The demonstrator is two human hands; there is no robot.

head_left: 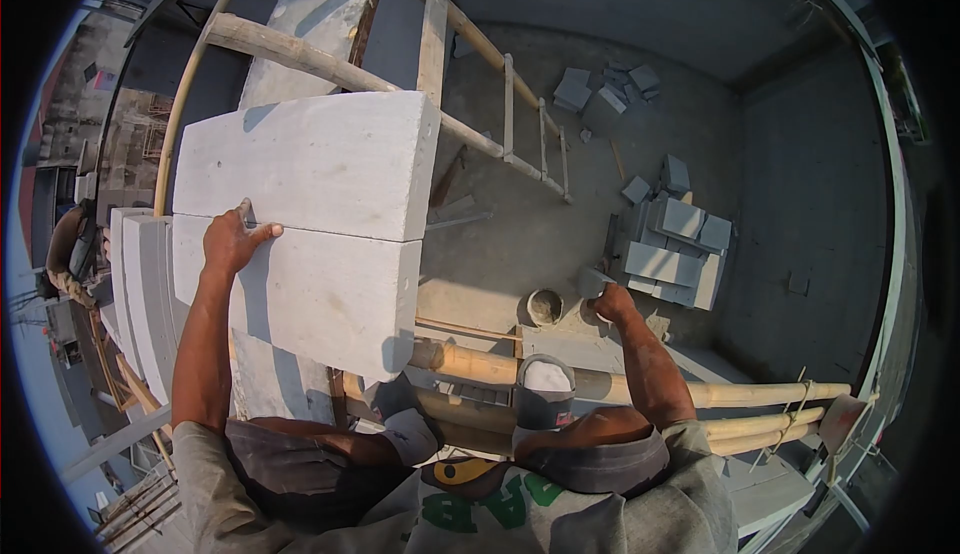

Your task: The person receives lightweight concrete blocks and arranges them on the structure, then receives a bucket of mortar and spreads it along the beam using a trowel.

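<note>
My left hand (236, 242) rests on two large pale blocks lying side by side, thumb and forefinger apart near the seam between the upper block (310, 159) and the lower block (320, 289). Out to the right, the fingers of my right hand (614, 304) are closed round a small grey tool (594, 281), perhaps a trowel; its handle is hidden in the grip. Beyond that hand, far below, a round bucket (545, 307) holds something grey, and a second round container behind the hand is partly hidden.
Bamboo poles (720, 392) run across in front of my feet. A bamboo ladder (508, 104) slants at the top. Block stacks (675, 244) stand on the floor below, and more blocks (148, 274) are at the left. Another person's arm (68, 244) shows at far left.
</note>
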